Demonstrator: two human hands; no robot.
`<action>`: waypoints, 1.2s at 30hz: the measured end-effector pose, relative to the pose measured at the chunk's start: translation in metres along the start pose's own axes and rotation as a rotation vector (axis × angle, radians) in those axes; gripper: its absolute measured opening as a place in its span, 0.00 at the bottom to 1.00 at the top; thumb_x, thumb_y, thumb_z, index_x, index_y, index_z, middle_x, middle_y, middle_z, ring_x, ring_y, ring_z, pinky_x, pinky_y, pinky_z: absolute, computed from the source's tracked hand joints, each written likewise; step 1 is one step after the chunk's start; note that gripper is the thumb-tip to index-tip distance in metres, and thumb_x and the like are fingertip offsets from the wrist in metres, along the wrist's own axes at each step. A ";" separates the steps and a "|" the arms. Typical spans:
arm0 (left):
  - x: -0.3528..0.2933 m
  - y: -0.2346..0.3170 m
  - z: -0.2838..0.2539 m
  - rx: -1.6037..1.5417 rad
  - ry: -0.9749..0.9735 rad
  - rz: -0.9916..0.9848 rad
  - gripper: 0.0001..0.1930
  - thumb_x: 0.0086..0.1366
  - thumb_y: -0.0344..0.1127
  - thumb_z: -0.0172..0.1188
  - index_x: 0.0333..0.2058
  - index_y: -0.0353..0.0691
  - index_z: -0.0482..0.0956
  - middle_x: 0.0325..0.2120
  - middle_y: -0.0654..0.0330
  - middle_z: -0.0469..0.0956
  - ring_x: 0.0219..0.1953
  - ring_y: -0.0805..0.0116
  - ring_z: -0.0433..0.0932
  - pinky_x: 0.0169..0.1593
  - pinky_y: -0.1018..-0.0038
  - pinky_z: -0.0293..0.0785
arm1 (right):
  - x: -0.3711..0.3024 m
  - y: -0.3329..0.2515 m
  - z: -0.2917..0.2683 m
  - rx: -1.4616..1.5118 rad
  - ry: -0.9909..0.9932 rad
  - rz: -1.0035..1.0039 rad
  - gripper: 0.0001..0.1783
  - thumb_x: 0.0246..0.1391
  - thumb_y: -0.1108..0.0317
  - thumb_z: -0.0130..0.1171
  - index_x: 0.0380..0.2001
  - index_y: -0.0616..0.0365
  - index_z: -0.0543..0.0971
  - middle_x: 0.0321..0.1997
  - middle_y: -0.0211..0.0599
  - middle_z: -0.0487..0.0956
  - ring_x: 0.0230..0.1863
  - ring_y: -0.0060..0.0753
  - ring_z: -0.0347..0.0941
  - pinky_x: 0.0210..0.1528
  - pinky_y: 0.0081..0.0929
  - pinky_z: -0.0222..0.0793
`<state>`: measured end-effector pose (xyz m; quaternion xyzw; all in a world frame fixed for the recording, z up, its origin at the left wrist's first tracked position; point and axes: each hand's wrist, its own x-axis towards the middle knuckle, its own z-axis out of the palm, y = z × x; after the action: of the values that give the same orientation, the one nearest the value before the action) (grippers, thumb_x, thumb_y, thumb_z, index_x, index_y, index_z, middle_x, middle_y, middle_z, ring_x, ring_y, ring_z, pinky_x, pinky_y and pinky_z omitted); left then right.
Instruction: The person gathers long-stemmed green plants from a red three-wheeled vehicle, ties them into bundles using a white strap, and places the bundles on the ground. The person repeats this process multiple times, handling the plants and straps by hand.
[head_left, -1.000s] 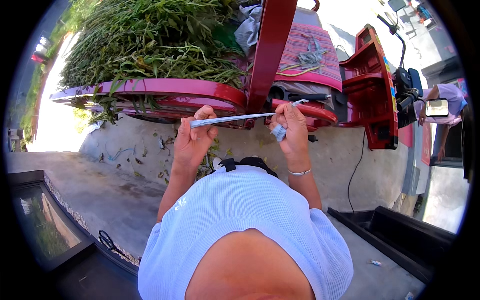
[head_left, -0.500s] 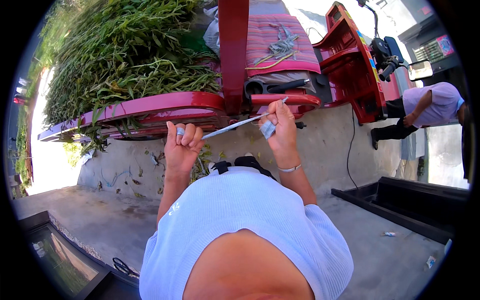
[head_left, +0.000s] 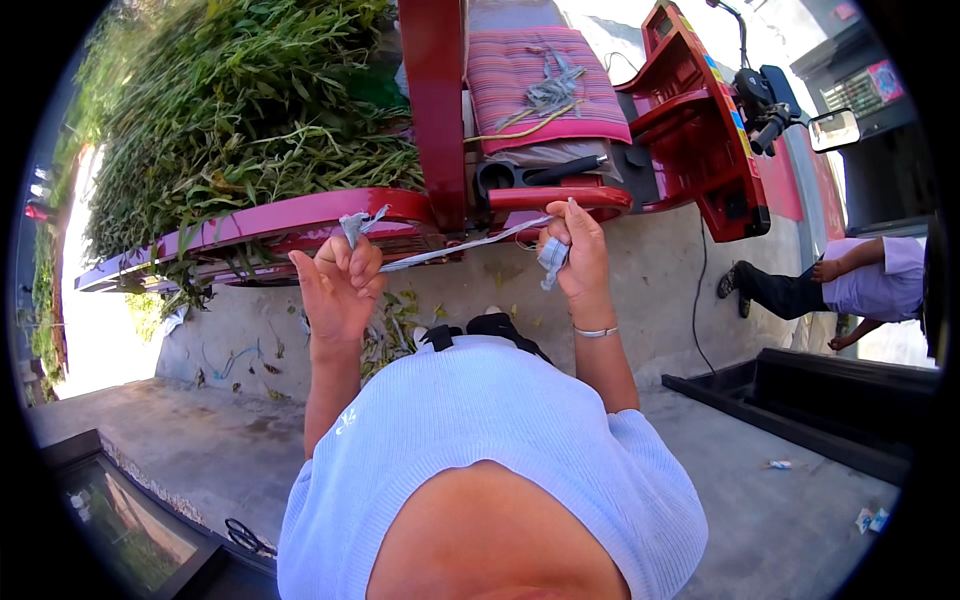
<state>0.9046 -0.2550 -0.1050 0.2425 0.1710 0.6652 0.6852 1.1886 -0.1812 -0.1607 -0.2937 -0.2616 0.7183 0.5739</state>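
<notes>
A thin grey-blue cloth strip (head_left: pixel 455 248) stretches between my two hands, in front of a red cargo tricycle's side rail (head_left: pixel 300 207). My left hand (head_left: pixel 340 288) has its fingers curled round one end, with the thumb held away to the side. A loose tail of the strip pokes up above those fingers. My right hand (head_left: pixel 582 258) pinches the other end, and a crumpled bunch of the same cloth hangs by its palm. Leafy green cut stalks (head_left: pixel 250 120) fill the cargo bed behind the rail.
A striped pink cushion (head_left: pixel 545 85) on the seat carries more grey strips and a yellowish cord. A person (head_left: pixel 875 280) walks at the right. Black cable (head_left: pixel 703 300) and fallen leaves lie on the concrete. Scissors (head_left: pixel 248 536) rest at lower left, a black trough (head_left: pixel 820 405) stands right.
My left hand has moved left, its thumb now spread and a strip end showing above its fingers. The right hand has shifted slightly right. The person at the right has changed stride and moved lower.
</notes>
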 end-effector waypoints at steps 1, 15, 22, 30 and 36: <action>-0.003 0.001 -0.003 0.049 0.045 0.020 0.21 0.65 0.58 0.48 0.28 0.44 0.65 0.25 0.66 0.60 0.25 0.79 0.56 0.25 0.84 0.57 | 0.001 -0.005 -0.008 0.032 0.039 -0.003 0.15 0.63 0.60 0.47 0.37 0.62 0.75 0.18 0.23 0.62 0.19 0.18 0.60 0.23 0.18 0.60; 0.002 -0.013 0.014 1.208 0.071 0.343 0.07 0.60 0.25 0.57 0.38 0.33 0.78 0.30 0.64 0.75 0.27 0.79 0.68 0.32 0.85 0.63 | -0.026 -0.047 -0.037 -0.153 0.092 -0.091 0.12 0.59 0.77 0.46 0.44 0.67 0.74 0.31 0.37 0.76 0.29 0.25 0.73 0.27 0.17 0.68; 0.032 -0.073 0.056 1.259 -0.267 0.060 0.17 0.53 0.28 0.65 0.42 0.34 0.77 0.32 0.63 0.76 0.27 0.78 0.66 0.33 0.80 0.64 | -0.041 -0.055 0.013 -0.439 -0.192 -0.069 0.12 0.62 0.72 0.46 0.43 0.65 0.76 0.33 0.36 0.78 0.30 0.21 0.75 0.28 0.15 0.70; 0.047 -0.097 0.047 0.953 -0.190 -0.151 0.10 0.64 0.36 0.57 0.36 0.36 0.80 0.19 0.72 0.71 0.19 0.84 0.62 0.23 0.85 0.57 | -0.031 -0.056 0.030 -0.559 -0.304 -0.274 0.20 0.58 0.70 0.55 0.53 0.64 0.69 0.47 0.39 0.74 0.43 0.24 0.74 0.39 0.16 0.71; 0.045 -0.092 0.034 0.560 0.057 -0.192 0.10 0.67 0.35 0.52 0.36 0.36 0.78 0.22 0.67 0.75 0.14 0.87 0.56 0.18 0.87 0.50 | -0.037 -0.023 0.013 -0.582 -0.449 -0.053 0.34 0.51 0.64 0.63 0.58 0.66 0.63 0.49 0.41 0.73 0.47 0.28 0.72 0.45 0.22 0.69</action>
<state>1.0020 -0.2131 -0.1248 0.3858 0.3892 0.5308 0.6466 1.2009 -0.2135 -0.1313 -0.2727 -0.5819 0.6453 0.4130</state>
